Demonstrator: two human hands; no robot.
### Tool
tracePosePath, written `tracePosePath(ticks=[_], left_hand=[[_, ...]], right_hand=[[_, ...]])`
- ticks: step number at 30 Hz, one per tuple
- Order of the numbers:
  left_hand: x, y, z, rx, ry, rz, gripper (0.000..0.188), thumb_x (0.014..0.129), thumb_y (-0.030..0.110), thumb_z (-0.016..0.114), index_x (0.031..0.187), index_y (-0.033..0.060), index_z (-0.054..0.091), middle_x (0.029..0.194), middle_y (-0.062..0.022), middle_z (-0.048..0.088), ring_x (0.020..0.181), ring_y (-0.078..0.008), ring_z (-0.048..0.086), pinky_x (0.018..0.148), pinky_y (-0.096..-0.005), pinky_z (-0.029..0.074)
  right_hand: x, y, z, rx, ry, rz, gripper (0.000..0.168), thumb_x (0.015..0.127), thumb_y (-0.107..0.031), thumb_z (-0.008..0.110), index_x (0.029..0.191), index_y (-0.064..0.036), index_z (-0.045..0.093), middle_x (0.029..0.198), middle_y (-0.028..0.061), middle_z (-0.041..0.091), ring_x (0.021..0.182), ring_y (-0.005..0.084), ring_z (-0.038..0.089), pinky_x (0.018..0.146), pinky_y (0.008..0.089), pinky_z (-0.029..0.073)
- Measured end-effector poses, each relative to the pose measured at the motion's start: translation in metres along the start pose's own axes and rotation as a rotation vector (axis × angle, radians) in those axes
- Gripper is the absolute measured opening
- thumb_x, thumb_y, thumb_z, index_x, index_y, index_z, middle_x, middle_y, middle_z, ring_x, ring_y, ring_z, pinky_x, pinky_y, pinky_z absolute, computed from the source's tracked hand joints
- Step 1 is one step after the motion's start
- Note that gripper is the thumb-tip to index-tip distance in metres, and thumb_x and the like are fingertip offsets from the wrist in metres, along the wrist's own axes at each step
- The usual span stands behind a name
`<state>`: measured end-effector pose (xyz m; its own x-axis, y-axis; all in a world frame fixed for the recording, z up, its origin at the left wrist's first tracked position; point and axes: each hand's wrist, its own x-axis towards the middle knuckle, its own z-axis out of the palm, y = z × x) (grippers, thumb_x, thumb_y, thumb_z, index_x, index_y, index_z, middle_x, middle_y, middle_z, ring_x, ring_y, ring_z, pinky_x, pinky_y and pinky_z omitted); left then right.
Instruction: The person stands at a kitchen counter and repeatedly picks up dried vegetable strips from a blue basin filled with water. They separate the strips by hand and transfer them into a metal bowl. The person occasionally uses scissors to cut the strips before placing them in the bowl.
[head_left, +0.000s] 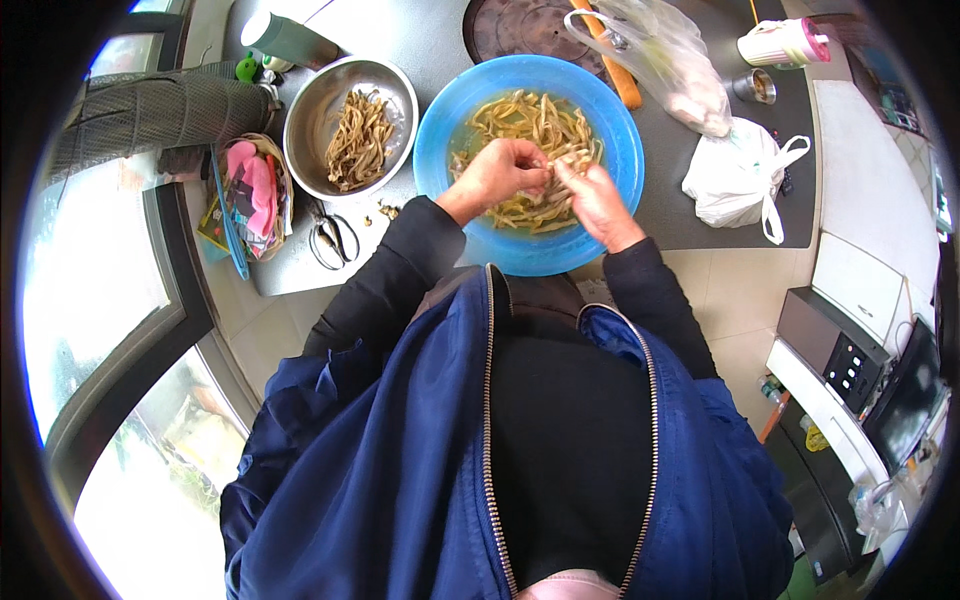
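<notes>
Before me on the dark table stands a blue plastic basin (437, 161) of yellowish water, with many long brown dried-vegetable strands (525, 112) soaking in it. My left hand (499, 174) is over the middle of the basin, thumb and fingertips pinched together at a strand's end. Close to its right, my right hand (598, 201) holds several pale strands between thumb and fingers, and the fingertips of both hands nearly meet. A stainless steel bowl (304, 135) to the left of the basin holds a pile of similar strands (360, 142). Black-handled scissors (330, 238) lie below the bowl, near small brown scraps (388, 211).
A clear bag of pale food (694, 90), a tied white plastic bag (727, 180), a metal cup (756, 87) and a pink-lidded tumbler (784, 43) are at right. A green cylindrical container (292, 41) stands behind the bowl; a filled basket (287, 202) is at left.
</notes>
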<state>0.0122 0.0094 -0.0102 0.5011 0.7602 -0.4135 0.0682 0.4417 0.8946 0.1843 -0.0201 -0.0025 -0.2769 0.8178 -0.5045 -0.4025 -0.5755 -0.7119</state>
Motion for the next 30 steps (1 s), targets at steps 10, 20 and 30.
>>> tracePosePath(ticks=[10,20,30], left_hand=[[0.068,-0.011,0.015,0.839,0.361,0.483,0.023,0.072,0.005,0.059,0.094,0.0096,0.065,0.085,-0.0112,0.054,0.081,-0.0301,0.056,0.071,-0.0378,0.046],[0.035,0.013,0.017,0.642,0.230,0.113,0.013,0.073,0.012,0.070,0.082,0.0049,0.063,0.071,-0.0079,0.064,0.064,-0.0155,0.061,0.063,-0.0261,0.049],[-0.002,0.020,0.004,0.025,0.078,0.017,0.018,0.069,0.001,0.068,0.085,-0.0006,0.059,0.075,-0.0082,0.064,0.068,-0.0116,0.060,0.063,-0.0247,0.048]], right_hand=[[-0.015,0.006,-0.016,0.094,0.153,0.086,0.017,0.083,-0.006,0.059,0.098,0.002,0.055,0.079,0.0108,0.061,0.071,0.0196,0.062,0.064,0.0297,0.052],[-0.010,0.002,-0.014,0.063,0.319,-0.065,0.015,0.080,-0.009,0.066,0.091,-0.002,0.060,0.075,0.0045,0.061,0.063,0.0106,0.057,0.056,0.0224,0.045],[-0.007,-0.013,0.008,-0.195,0.130,-0.024,0.013,0.082,-0.014,0.064,0.089,-0.003,0.060,0.072,0.0002,0.059,0.062,0.0082,0.053,0.057,0.0216,0.043]])
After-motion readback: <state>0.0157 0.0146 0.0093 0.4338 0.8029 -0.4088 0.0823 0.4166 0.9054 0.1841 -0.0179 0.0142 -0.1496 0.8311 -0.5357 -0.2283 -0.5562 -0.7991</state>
